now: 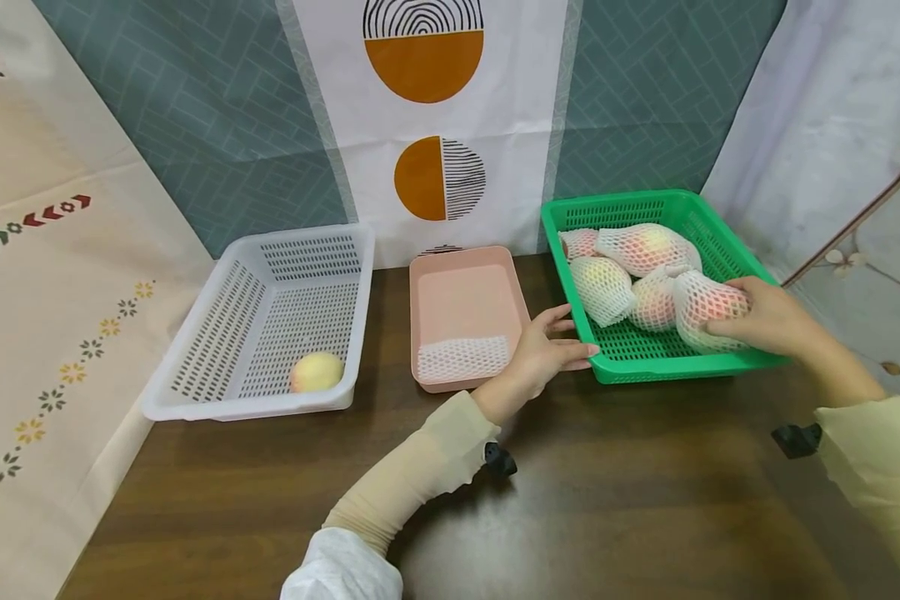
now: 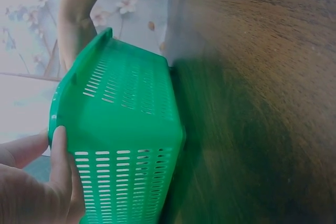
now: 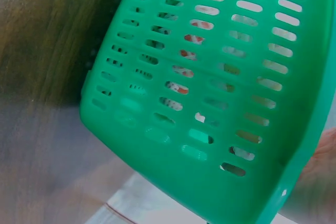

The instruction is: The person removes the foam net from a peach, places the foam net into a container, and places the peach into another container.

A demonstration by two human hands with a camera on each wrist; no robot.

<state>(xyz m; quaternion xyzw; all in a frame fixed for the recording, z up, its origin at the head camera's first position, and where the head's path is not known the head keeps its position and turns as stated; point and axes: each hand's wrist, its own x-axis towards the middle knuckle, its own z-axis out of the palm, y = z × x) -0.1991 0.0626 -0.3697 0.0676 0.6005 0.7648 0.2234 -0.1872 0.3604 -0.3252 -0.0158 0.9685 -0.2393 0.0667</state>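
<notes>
- One cream cloth (image 1: 52,275), printed with rows of small flowers, hangs at the far left, beside the dark brown table (image 1: 570,500).
- Next along stands a white basket (image 1: 251,408) with slotted walls; a bare fruit (image 1: 317,372), pale yellow with a touch of pink, sits near its front right corner.
- Just beside that, about the middle, is a shallow pink tray (image 1: 461,296), and a white foam net (image 1: 462,358) lies flat across its near end.
- Then comes the left hand (image 1: 534,357), reaching over from a pale sleeve, grasping the rim of the green basket (image 1: 667,368) at the near left corner.
- That green basket stands on the right side of the table. Four wrapped fruits (image 1: 648,247), yellow and red in white foam nets, lie close together towards its left and middle.
- At its near right lies the netted fruit (image 1: 701,312), touching or nearly touching its neighbour; I can't tell which.
- Furthest across, the right hand (image 1: 776,321) comes in over the basket's right side and has that netted fruit in its grasp.
- Past it hangs a pale curtain (image 1: 817,167) with a flower print.
</notes>
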